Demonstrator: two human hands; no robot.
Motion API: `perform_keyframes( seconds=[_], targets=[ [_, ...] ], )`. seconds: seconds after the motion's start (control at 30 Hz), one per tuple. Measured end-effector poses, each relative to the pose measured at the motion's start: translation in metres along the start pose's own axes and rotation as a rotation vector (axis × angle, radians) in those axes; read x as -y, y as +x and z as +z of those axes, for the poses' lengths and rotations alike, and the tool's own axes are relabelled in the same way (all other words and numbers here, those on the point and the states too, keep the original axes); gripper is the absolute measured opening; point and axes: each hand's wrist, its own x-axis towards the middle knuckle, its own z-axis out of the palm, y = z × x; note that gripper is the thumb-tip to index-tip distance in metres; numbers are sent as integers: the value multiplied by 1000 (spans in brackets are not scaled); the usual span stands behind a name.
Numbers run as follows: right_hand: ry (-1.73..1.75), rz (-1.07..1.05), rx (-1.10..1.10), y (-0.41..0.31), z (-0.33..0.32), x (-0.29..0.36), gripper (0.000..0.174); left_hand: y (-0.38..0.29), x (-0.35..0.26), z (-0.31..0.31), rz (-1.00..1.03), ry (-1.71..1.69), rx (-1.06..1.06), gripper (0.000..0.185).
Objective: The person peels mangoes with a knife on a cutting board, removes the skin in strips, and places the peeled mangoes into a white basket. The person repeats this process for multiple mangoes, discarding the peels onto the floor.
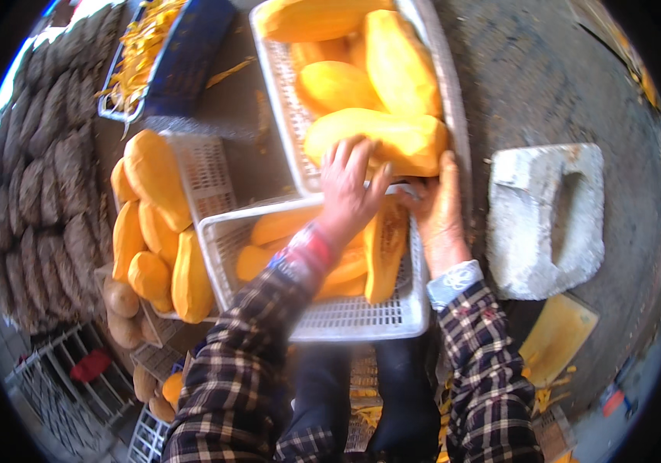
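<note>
A large peeled orange squash [388, 130] lies across the near end of the far white plastic crate [285, 124], on top of other peeled squash. My left hand [351, 185] has its fingers against the squash's near side. My right hand [439, 211] grips its right end, with some fingers hidden beneath. Under my wrists is a nearer white plastic crate [359, 334], its far edge close to the far crate. Peeled squash fill part of it, and a cut piece [382, 260] with its inner flesh showing stands at the right side.
Left, another crate [206, 168] holds peeled squash [157, 179], near unpeeled ones [122, 301]. A blue bin [189, 63] stands beside a tray of peelings [148, 46]. Dark filled sacks [47, 191] are stacked far left. Right are a white foam block [544, 220] and a yellowish board [559, 338].
</note>
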Motion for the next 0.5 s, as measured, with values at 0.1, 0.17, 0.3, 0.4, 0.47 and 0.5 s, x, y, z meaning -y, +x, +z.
perform_keyframes(
  seconds=[0.1, 0.17, 0.3, 0.4, 0.47, 0.5],
  targets=[
    [76, -135, 67, 4, 6, -1, 74, 61, 22, 2, -315, -342, 18, 53],
    [94, -109, -37, 0, 13, -3, 71, 82, 29, -7, -219, -172, 425, 53],
    [95, -27, -157, -6, 43, -18, 55, 55, 28, -44, 315, 30, 157, 24],
    [55, -17, -29, -9, 66, -26, 51, 23, 29, -72, -33, -385, 231, 33],
    [67, -9, 133, -18, 75, -33, 55, 13, 28, -81, -195, -517, 244, 37],
    [-4, -9, 90, -26, 78, -39, 55, 7, 25, -85, -227, -561, 227, 38]
  ],
)
